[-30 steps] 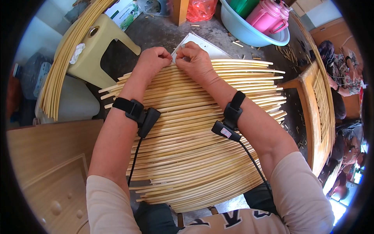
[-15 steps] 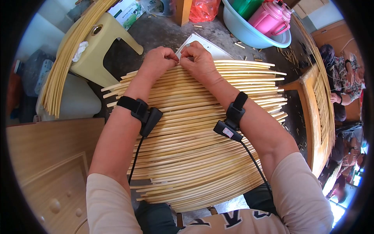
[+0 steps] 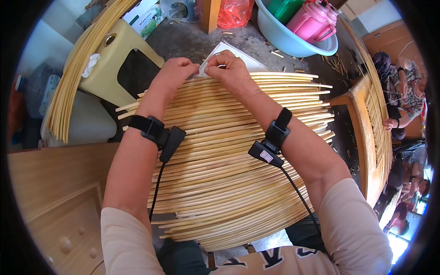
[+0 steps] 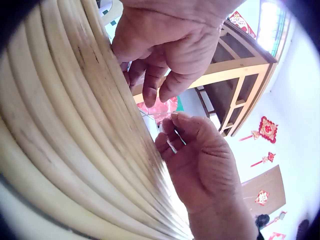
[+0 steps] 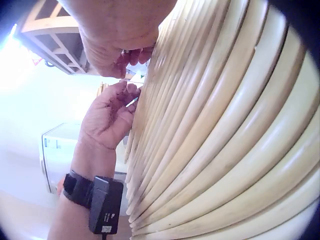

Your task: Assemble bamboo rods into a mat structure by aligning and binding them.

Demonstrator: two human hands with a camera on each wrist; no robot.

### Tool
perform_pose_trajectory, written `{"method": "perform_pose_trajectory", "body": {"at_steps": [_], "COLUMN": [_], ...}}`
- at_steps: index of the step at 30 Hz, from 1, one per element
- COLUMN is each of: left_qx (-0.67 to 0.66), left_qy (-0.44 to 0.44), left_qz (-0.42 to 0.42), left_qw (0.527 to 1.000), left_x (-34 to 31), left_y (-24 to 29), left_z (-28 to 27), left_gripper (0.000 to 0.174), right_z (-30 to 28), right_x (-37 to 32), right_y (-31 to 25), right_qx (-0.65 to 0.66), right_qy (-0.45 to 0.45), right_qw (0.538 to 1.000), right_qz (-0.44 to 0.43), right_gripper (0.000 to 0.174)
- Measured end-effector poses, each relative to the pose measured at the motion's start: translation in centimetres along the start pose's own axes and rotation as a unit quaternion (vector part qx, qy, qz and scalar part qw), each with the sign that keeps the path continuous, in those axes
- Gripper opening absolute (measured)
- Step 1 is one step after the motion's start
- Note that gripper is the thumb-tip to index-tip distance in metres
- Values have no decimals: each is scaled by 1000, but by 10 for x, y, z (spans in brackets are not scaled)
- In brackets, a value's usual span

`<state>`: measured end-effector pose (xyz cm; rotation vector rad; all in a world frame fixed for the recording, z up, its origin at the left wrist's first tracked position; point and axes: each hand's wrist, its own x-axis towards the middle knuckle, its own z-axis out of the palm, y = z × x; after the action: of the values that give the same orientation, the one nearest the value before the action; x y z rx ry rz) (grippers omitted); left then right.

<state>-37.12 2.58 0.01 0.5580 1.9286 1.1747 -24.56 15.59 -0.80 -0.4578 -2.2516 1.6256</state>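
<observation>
Slightly farther apart now | left hand [image 3: 175, 72], right hand [image 3: 231, 73] | fingers [image 4: 186, 121] pinching thread [image 4: 159, 114] beside sticks [image 3: 220, 137]

My head camera looks forward and down from above; close in, my left wrist camera [image 3: 173, 144] and right wrist camera [image 3: 266, 154] look past the rods [image 3: 220, 137], all sharing my left grip [image 3: 173, 73] and right grip [image 3: 230, 72].

Smooth, glossy wood-like rods [image 3: 220, 133]

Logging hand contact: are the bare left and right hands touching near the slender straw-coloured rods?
Apart. The head view shows a clear gap between left hand and right hand at the fingertips.
</observation>
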Motion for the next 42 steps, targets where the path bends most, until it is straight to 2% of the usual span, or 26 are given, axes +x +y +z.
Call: {"method": "perform_pose_trajectory", "body": {"at_steps": [1,3,4,6,7,9,13,15,19,21,22,24,30,36,42], "left_qx": [-2,141,141,198,197,232,221,171,168,214,214,188,212,218,229], "left_qy": [0,21,21,-20,-19,-18,-11,-27,-17,2,1,-10,-1,23,13], "left_qz": [-1,21,20,16,16,45,7,16,-2,15,16,36,84,109,92], "left_qw": [1000,990,990,980,980,971,975,985,986,977,977,981,974,970,969], "left_x": [3,1,1,3,4,4,5,12,8,4,6,8,7,2,-1], "left_y": [-2,5,7,12,12,15,16,8,9,11,9,4,-3,-5,1], "left_z": [1,4,3,0,0,1,0,-2,1,1,1,0,-1,2,4], "left_gripper": [21,24,24,26,26,27,26,24,23,21,21,19,19,19,19], "right_z": [1,3,4,5,6,10,12,11,15,16,16,16,11,14,14], "right_x": [-1,-2,-3,-8,-11,-16,-14,-13,2,8,11,16,28,24,21], "right_y": [0,1,1,2,2,0,3,3,7,2,0,-2,0,-1,-2], "right_qx": [-1,-6,-6,-60,-60,-143,-178,-228,-274,-308,-308,-341,-283,-355,-342], "right_qy": [-2,24,22,17,17,27,33,52,42,11,12,-8,-79,-66,-76], "right_qw": [1000,999,999,992,992,957,936,960,950,947,947,940,955,932,937], "right_qz": [1,-23,-23,-107,-107,-252,-303,-150,-145,-86,-86,-8,47,24,23], "right_gripper": [9,10,10,8,8,6,6,9,8,9,9,11,15,17,19]}}
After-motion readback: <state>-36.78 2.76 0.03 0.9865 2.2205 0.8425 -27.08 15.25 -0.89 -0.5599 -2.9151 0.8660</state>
